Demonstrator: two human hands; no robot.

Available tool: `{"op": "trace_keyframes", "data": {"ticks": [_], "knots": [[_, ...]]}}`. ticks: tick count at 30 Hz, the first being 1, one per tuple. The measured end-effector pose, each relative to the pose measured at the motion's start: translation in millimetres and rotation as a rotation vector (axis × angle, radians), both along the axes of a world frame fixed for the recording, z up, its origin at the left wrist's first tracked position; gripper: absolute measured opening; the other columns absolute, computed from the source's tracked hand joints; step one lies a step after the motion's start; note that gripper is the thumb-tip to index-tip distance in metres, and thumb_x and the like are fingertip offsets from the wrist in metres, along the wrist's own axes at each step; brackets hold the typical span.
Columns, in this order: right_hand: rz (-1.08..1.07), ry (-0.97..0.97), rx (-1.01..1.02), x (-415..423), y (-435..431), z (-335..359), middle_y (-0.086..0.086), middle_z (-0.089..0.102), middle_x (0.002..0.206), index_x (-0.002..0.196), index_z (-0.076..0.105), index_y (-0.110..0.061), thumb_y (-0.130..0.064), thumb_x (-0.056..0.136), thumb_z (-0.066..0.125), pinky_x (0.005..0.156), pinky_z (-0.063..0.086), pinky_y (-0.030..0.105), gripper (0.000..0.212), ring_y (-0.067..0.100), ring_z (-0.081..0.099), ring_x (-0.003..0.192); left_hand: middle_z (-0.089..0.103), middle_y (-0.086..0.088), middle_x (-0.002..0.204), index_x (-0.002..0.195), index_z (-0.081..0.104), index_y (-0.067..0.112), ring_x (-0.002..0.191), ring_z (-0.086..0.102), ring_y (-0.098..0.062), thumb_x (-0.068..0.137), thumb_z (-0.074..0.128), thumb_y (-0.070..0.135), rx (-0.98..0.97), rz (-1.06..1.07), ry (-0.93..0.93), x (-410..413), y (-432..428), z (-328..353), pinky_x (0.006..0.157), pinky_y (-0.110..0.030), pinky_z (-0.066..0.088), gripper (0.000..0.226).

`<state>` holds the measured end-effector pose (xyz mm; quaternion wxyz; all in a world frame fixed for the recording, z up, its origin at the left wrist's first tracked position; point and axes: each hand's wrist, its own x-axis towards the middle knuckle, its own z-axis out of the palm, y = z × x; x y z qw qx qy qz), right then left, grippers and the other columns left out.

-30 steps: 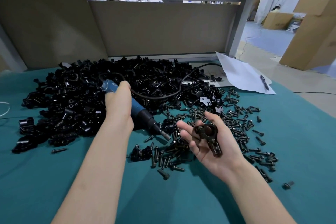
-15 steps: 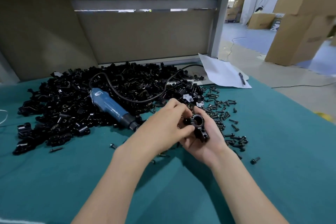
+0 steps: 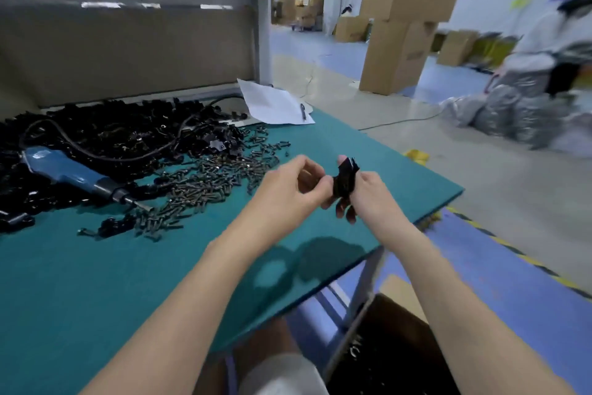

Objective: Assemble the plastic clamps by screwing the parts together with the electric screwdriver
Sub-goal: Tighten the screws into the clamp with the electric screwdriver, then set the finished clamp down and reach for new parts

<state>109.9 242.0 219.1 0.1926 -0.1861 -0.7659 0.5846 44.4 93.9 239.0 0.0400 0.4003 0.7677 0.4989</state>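
Teal worktop (image 3: 96, 282), near its edge: the right hand (image 3: 368, 196) grips a plastic clamp (image 3: 344, 181), the left hand (image 3: 288, 189) pinches its side, probably checking it. Electric screwdriver (image 3: 80, 175) lies within reach beside the screws (image 3: 205, 183).

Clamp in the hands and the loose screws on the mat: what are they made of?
Clamp: looks like moulded black plastic, slightly glossy, by its soft highlights; blur hides detail. Screws: probably dark-coated metal, by their small brownish glints.
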Motion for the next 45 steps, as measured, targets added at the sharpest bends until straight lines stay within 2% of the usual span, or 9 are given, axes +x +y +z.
{"op": "trace_keyframes", "data": {"ticks": [4, 11, 16, 20, 23, 27, 30, 35, 45], "knots": [[-0.09, -0.158, 0.068, 72, 53, 2, 0.001, 0.072, 0.062, 0.085, 0.071, -0.012, -0.026, 0.109, 0.049, 0.042, 0.045, 0.02, 0.035, 0.009, 0.062, 0.047, 0.074, 0.011, 0.081, 0.091, 0.062, 0.024, 0.078, 0.068, -0.005, 0.094, 0.066, 0.03, -0.037, -0.148, -0.016, 50, 51, -14, 0.07, -0.022, 0.052, 0.007], [-0.387, -0.175, 0.263, 134, 97, -10, -0.009, 0.073, 0.099, 0.106, 0.071, -0.024, -0.029, 0.104, 0.05, 0.09, 0.053, 0.041, 0.022, 0.011, 0.066, 0.086, 0.067, 0.006, 0.117, 0.123, 0.061, 0.018, 0.107, 0.061, -0.009, 0.101, 0.058, 0.04, -0.261, -0.341, 0.051, 94, 86, -41, 0.09, -0.027, 0.048, 0.031], [-0.274, -0.061, 0.348, 84, 45, -13, -0.017, 0.072, 0.104, 0.1, 0.065, -0.043, -0.034, 0.103, 0.049, 0.077, 0.053, 0.029, 0.019, 0.006, 0.068, 0.088, 0.061, 0.01, 0.125, 0.128, 0.059, 0.022, 0.119, 0.051, -0.005, 0.103, 0.053, 0.036, -0.19, -0.087, 0.222, 50, 34, -47, 0.103, -0.029, 0.042, 0.029], [-0.036, -0.025, 0.365, 14, -24, -24, -0.019, 0.068, 0.108, 0.119, 0.066, -0.037, -0.034, 0.106, 0.048, 0.074, 0.048, 0.022, 0.023, -0.008, 0.061, 0.094, 0.056, 0.005, 0.126, 0.13, 0.057, 0.019, 0.12, 0.048, -0.014, 0.103, 0.053, 0.031, -0.276, 0.254, 0.395, -5, -40, -57, 0.106, -0.035, 0.039, 0.03], [0.115, -0.031, 0.546, -37, -76, -38, -0.005, 0.06, 0.134, 0.138, 0.057, -0.025, -0.03, 0.108, 0.044, 0.099, 0.042, 0.029, 0.033, 0.01, 0.053, 0.121, 0.057, -0.002, 0.129, 0.129, 0.059, 0.015, 0.123, 0.052, -0.024, 0.097, 0.062, 0.032, -0.454, 0.492, 0.523, -38, -95, -70, 0.105, -0.04, 0.04, 0.036], [0.22, -0.279, 0.837, -97, -129, -64, 0.011, 0.019, 0.17, 0.162, 0.023, -0.019, -0.038, 0.11, 0.035, 0.128, 0.01, 0.051, 0.057, 0.033, 0.01, 0.157, 0.05, -0.007, 0.143, 0.139, 0.053, 0.017, 0.138, 0.042, -0.027, 0.098, 0.055, 0.046, -0.618, 0.653, 0.471, -66, -141, -86, 0.12, -0.044, 0.027, 0.051], [0.222, -0.358, 0.901, -132, -147, -77, 0.015, -0.001, 0.173, 0.165, 0.008, -0.02, -0.047, 0.11, 0.027, 0.125, -0.004, 0.058, 0.064, 0.037, -0.005, 0.159, 0.046, -0.007, 0.15, 0.143, 0.05, 0.019, 0.145, 0.033, -0.026, 0.101, 0.045, 0.047, -0.649, 0.683, 0.448, -81, -144, -91, 0.126, -0.046, 0.011, 0.051], [0.199, -0.361, 0.953, -175, -143, -76, 0.015, 0.001, 0.173, 0.165, 0.012, -0.022, -0.053, 0.109, 0.022, 0.124, -0.006, 0.059, 0.065, 0.037, -0.004, 0.159, 0.047, -0.006, 0.149, 0.145, 0.049, 0.019, 0.147, 0.031, -0.026, 0.104, 0.04, 0.041, -0.627, 0.709, 0.433, -105, -135, -92, 0.127, -0.044, 0.004, 0.047], [0.145, -0.19, 0.898, -194, -129, -80, -0.003, 0.037, 0.157, 0.146, 0.051, -0.027, -0.043, 0.108, 0.035, 0.122, 0.016, 0.034, 0.045, 0.021, 0.03, 0.143, 0.054, -0.001, 0.142, 0.148, 0.04, 0.022, 0.134, 0.046, -0.019, 0.106, 0.027, 0.04, -0.886, 0.659, 0.457, -176, -124, -77, 0.121, -0.042, 0.013, 0.047]]}}
